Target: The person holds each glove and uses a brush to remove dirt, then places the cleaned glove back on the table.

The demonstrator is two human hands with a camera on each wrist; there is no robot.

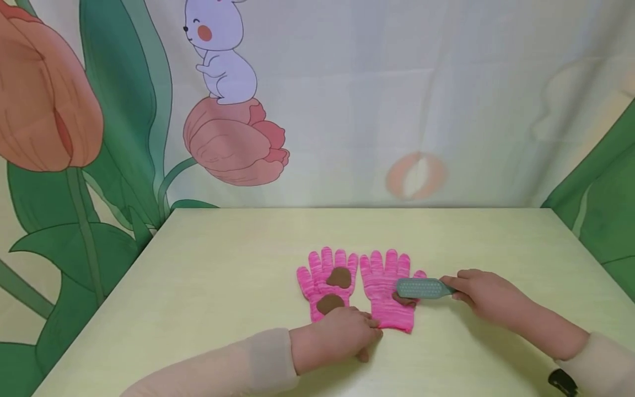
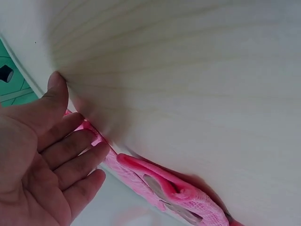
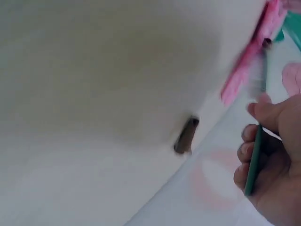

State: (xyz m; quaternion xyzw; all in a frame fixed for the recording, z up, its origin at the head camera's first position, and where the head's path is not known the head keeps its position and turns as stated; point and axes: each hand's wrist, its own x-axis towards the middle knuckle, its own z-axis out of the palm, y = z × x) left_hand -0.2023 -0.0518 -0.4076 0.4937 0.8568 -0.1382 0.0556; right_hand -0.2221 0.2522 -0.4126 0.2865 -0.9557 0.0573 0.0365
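Note:
Two pink knitted gloves lie side by side, fingers away from me. The left glove [image 1: 317, 278] has two brown patches [image 1: 330, 304] on it; the right glove [image 1: 384, 281] has a brown patch [image 1: 403, 300] near its thumb. My right hand [image 1: 488, 295] grips the green handle [image 3: 254, 162] of a brush. The dotted brush head [image 1: 421, 288] overlaps the right glove's thumb side and partly hides its patch. My left hand [image 1: 344, 333] rests at the gloves' cuffs, fingers extended, covering the left cuff. In the left wrist view a pink cuff [image 2: 155, 172] gapes beyond the fingertips.
The pale table [image 1: 223, 275] ends at a printed curtain [image 1: 347, 110] with flowers and a rabbit. A small dark brown piece [image 3: 186, 135] shows near the table edge in the right wrist view. A black band [image 1: 563, 380] sits by the right sleeve.

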